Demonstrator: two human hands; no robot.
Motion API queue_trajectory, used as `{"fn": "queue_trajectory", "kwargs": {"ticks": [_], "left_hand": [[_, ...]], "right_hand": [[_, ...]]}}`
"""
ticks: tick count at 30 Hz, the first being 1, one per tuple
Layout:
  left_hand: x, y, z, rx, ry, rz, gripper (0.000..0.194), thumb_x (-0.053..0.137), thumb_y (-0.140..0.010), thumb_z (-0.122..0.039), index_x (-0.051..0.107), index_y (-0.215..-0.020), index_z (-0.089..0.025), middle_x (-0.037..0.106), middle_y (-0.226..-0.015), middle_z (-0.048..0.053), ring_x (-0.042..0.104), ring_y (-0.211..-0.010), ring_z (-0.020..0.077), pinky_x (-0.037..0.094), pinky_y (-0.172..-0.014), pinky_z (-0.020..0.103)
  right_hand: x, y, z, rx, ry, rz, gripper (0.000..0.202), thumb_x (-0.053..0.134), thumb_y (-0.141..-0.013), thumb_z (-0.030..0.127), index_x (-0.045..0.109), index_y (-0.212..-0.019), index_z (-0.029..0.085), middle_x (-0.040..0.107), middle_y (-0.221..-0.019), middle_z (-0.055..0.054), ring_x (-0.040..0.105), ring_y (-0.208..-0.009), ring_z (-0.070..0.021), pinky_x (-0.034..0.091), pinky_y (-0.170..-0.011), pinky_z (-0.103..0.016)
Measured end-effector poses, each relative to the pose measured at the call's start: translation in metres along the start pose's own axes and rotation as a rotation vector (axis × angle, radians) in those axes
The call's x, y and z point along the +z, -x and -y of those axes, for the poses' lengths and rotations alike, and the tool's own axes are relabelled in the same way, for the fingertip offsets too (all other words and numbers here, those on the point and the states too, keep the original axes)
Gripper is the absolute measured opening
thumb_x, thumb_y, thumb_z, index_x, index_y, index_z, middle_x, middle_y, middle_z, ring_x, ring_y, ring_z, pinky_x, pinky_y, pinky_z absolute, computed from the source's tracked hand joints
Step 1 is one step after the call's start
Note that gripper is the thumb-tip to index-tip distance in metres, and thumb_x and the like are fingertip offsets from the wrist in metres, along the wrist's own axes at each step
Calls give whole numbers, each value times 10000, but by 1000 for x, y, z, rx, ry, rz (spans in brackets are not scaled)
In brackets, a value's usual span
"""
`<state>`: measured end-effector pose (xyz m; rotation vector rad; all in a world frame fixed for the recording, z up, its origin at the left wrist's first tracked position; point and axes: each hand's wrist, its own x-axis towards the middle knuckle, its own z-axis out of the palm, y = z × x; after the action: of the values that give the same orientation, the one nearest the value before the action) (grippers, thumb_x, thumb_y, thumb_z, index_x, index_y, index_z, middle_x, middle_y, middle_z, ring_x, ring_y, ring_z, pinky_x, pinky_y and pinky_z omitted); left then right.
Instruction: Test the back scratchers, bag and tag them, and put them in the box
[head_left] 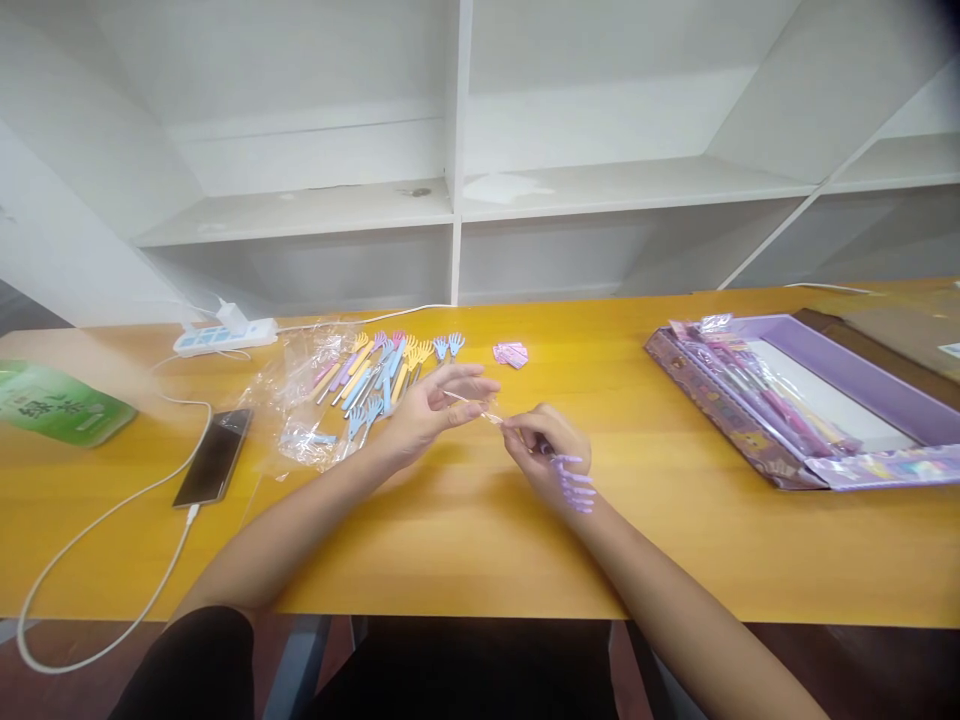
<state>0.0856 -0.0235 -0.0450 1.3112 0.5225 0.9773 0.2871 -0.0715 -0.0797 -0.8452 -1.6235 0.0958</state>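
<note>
Yellow bench [465, 570]; right of the scratcher pile [364, 378], left fingers [465, 371] half open around clear film [491, 417]; right fingers [519, 424] pinch its end, likely steadying it; purple claw [576, 478] beside wrist.

Scratcher color and head: your scratcher [575, 485] is light purple, with a claw-shaped head of several slim, curved prongs spread like fingers.
Scratcher pose: it sits in your right hand [547, 440], the claw showing at the heel of the palm by your wrist, prongs lying crosswise; your hand hides the handle.
Film look: your film [491, 416] is small, thin and clear, with pale glints; its exact form is too blurred to tell.
Film place: it spans the space between your two hands above the table [480, 560], one end pinched in your right fingertips, the other by your left thumb.
</note>
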Motion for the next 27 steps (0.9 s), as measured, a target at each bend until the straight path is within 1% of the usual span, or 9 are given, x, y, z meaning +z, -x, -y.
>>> {"fn": "queue_trajectory", "kwargs": {"ticks": [4, 8, 10, 13, 15, 17, 18, 22, 27], "left_hand": [[1, -1, -9, 4, 59, -29, 501, 864, -845, -319, 661, -1299, -255, 718, -1313, 130, 717, -1152, 260, 555, -1044, 474], [-7, -5, -25, 54, 68, -51, 542, 890, -818, -364, 640, -1283, -239, 703, -1331, 135, 712, -1170, 278, 585, -1032, 506], [-13, -6, -30, 69, 47, -61, 537, 887, -822, -359, 633, -1278, -236, 706, -1327, 137, 705, -1194, 287, 597, -1017, 503], [-21, -7, -31, 42, -4, -80, 519, 885, -824, -348, 630, -1257, -220, 718, -1310, 142, 710, -1195, 292, 609, -993, 481], [-24, -7, -29, 17, -34, -97, 526, 887, -820, -345, 625, -1258, -215, 721, -1315, 146, 717, -1186, 290, 614, -972, 452], [-26, -7, -29, 7, -42, -109, 535, 884, -824, -349, 619, -1269, -217, 718, -1327, 148, 722, -1181, 287, 616, -956, 431], [-26, -7, -29, 7, -36, -115, 533, 881, -827, -354, 618, -1270, -217, 718, -1329, 148, 725, -1176, 285, 617, -954, 430], [-22, -7, -28, -13, 20, -164, 493, 892, -814, -362, 631, -1199, -198, 731, -1300, 147, 737, -1136, 273, 612, -976, 462], [-14, -6, -21, -42, 86, -229, 465, 885, -825, -366, 621, -1167, -192, 741, -1283, 138, 743, -1092, 240, 607, -973, 448]], "right_hand": [[1, 2, 0, 47, 22, -8, 78, 672, -979, 161, 701, -949, 228, 434, -656, 58, 432, -539, -92, 374, -515, -238], [2, 3, -4, 117, 15, -28, 77, 667, -995, 212, 711, -934, 228, 439, -657, 48, 429, -543, -102, 376, -518, -250], [1, 4, -8, 107, -23, 18, 87, 645, -1007, 232, 726, -974, 232, 448, -646, 42, 436, -549, -113, 387, -526, -261], [0, 6, -12, 77, -78, 103, 183, 561, -1036, 231, 740, -1074, 242, 468, -620, 37, 450, -546, -126, 403, -536, -271], [-1, 8, -14, 51, -119, 137, 237, 525, -1042, 221, 731, -1157, 244, 473, -610, 40, 457, -547, -130, 404, -539, -272], [0, 10, -15, 36, -152, 154, 249, 534, -1030, 208, 713, -1199, 241, 466, -611, 47, 457, -551, -130, 403, -543, -270], [1, 10, -15, 39, -154, 144, 234, 550, -1017, 196, 707, -1184, 241, 456, -615, 53, 447, -546, -124, 400, -540, -265], [7, 12, -19, 45, -68, 19, 171, 617, -938, 100, 672, -1016, 242, 397, -643, 81, 398, -518, -85, 371, -520, -232], [5, 6, -18, -47, 30, 2, 152, 747, -880, 106, 686, -946, 228, 414, -662, 74, 391, -536, -78, 339, -501, -227]]}}
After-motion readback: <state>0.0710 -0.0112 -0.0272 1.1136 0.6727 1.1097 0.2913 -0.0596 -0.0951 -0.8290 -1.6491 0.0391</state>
